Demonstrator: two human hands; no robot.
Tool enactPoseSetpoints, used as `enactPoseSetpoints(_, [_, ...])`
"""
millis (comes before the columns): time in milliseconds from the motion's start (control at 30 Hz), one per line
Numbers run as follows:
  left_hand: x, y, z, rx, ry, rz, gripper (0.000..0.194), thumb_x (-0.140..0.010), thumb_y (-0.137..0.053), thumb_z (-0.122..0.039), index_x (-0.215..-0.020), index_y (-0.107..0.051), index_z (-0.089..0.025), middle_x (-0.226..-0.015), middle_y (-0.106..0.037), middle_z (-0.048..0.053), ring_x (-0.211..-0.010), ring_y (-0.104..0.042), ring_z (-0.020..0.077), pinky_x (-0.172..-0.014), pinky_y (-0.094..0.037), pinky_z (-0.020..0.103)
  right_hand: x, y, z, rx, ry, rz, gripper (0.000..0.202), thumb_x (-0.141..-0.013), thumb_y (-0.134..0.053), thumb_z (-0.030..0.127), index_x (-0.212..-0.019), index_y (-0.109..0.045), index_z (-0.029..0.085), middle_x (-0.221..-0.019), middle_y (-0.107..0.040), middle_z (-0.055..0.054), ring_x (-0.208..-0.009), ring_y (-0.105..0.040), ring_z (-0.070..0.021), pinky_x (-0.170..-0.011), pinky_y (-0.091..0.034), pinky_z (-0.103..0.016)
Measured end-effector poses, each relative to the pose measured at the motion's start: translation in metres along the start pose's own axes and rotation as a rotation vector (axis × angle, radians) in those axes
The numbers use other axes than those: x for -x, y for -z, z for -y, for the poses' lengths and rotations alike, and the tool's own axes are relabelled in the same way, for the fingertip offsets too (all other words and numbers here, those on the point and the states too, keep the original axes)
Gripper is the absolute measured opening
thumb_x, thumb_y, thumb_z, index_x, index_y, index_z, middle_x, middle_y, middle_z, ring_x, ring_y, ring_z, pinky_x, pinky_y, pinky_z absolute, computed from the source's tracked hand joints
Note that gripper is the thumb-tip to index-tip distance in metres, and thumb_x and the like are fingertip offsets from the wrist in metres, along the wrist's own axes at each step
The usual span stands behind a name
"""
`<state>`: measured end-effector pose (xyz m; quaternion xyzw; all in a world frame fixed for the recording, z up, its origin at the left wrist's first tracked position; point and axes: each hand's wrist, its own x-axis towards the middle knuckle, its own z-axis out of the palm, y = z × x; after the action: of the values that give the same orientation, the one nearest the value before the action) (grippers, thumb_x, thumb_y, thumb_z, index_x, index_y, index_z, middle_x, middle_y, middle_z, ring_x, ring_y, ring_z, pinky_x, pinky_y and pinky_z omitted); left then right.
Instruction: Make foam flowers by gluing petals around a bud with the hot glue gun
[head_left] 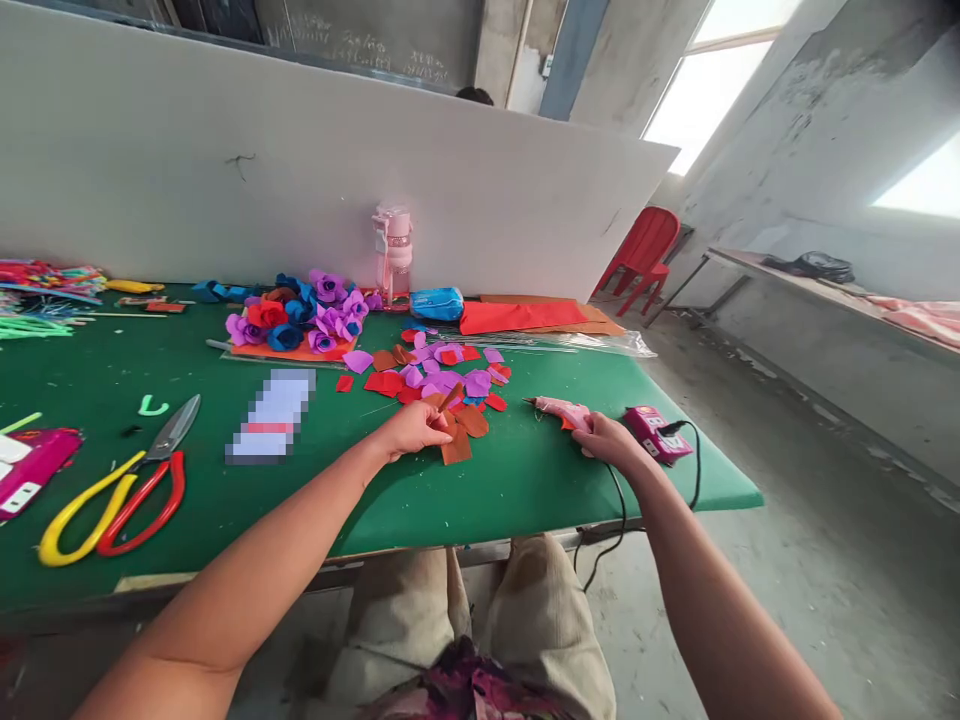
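My left hand (417, 430) is closed, pinching a brown paper piece (451, 397) that sticks up from its fingertips. Just beside it, brown petals (471, 420) lie on the green table (420, 505). My right hand (602, 438) is wrapped round the handle of a pink glue gun (561, 409), whose nozzle points left. Purple, red and blue petals (442, 372) are scattered beyond my left hand. A heap of finished paper flowers (300, 315) in purple, blue and red sits farther back to the left.
Scissors (160, 455) with yellow and red handles lie left. A pink bottle (394, 255), blue packet (436, 303) and red paper sheets (517, 316) stand or lie by the white board (300, 170). A purple box (657, 434) with a black cable is at the right edge.
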<state>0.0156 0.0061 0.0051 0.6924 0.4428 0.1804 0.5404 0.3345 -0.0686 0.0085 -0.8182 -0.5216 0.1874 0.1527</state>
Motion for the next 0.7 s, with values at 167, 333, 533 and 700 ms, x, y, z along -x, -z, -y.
enactPoseSetpoints(167, [-0.002, -0.003, 0.002, -0.039, -0.023, -0.032, 0.017, -0.053, -0.067, -0.027, -0.052, -0.055, -0.016, -0.05, -0.05, -0.004, -0.051, -0.042, 0.0095, -0.05, -0.029, 0.023, 0.037, 0.002, 0.021, -0.751, -0.054, 0.024, 0.027, -0.065, -0.067, 0.033, -0.082, -0.049, 0.02, -0.072, -0.062, -0.001, -0.058, -0.056, -0.0123, -0.052, -0.047, -0.024])
enactPoseSetpoints(333, [-0.003, -0.004, 0.002, -0.095, -0.035, -0.046, 0.013, -0.053, -0.065, -0.024, -0.052, -0.055, -0.016, -0.051, -0.052, -0.003, -0.052, -0.044, 0.0106, -0.05, -0.029, 0.023, 0.074, -0.011, 0.043, -1.007, 0.037, 0.361, 0.037, -0.069, -0.065, 0.044, -0.094, -0.058, 0.017, -0.068, -0.061, -0.002, -0.047, -0.047, -0.0099, -0.041, -0.036, -0.023])
enactPoseSetpoints(533, [-0.001, -0.004, -0.002, -0.08, -0.004, -0.049, 0.012, -0.052, -0.065, -0.022, -0.052, -0.054, -0.017, -0.049, -0.051, -0.004, -0.05, -0.043, 0.0107, -0.05, -0.029, 0.024, 0.09, -0.008, 0.07, -0.669, 0.279, 0.34, 0.036, -0.082, -0.054, 0.053, -0.094, -0.055, 0.018, -0.068, -0.06, -0.001, -0.05, -0.045, -0.0101, -0.047, -0.038, -0.024])
enactPoseSetpoints(700, [0.0, -0.003, -0.003, -0.066, -0.014, -0.042, 0.011, -0.052, -0.063, -0.021, -0.055, -0.054, -0.017, -0.052, -0.051, -0.003, -0.052, -0.043, 0.0111, -0.051, -0.03, 0.024, 0.096, 0.002, 0.089, -0.305, 0.437, 0.307, 0.025, -0.087, -0.048, 0.043, -0.094, -0.053, 0.02, -0.065, -0.056, 0.001, -0.052, -0.045, -0.0112, -0.049, -0.035, -0.024])
